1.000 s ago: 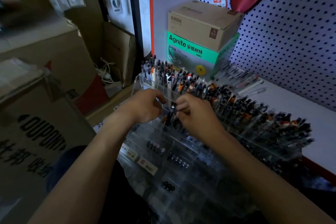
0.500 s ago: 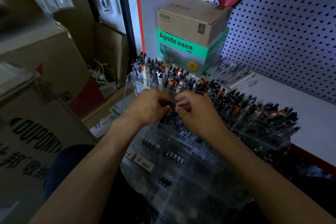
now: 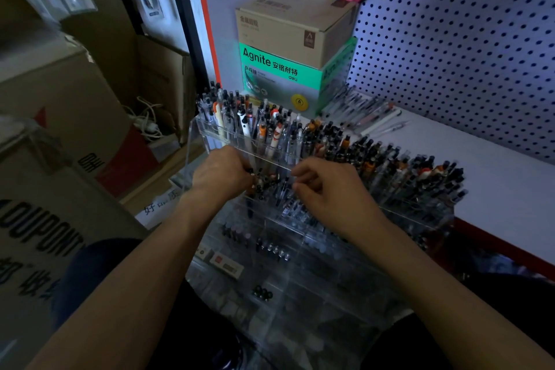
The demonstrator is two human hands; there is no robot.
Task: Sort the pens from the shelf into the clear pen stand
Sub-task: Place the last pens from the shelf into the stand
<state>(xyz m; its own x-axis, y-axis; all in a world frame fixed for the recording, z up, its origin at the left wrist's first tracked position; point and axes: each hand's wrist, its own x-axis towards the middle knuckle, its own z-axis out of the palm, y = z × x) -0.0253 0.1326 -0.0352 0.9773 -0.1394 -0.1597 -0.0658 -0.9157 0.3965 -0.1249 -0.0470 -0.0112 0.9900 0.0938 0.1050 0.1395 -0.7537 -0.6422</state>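
Looks like a stationery shop, back corner or stockroom end. There's a white pegboard wall (image 3: 468,48), a tiered clear stand (image 3: 330,249) crammed with pens (image 3: 354,141) like a retail display, loose pens lying on the white shelf (image 3: 495,177), plus 2 stacked product boxes (image 3: 288,51) and big shipping cartons (image 3: 60,105) piled at left.

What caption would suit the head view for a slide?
Both hands, left and right, work among pens in the clear stand; more pens lie loose on the shelf.
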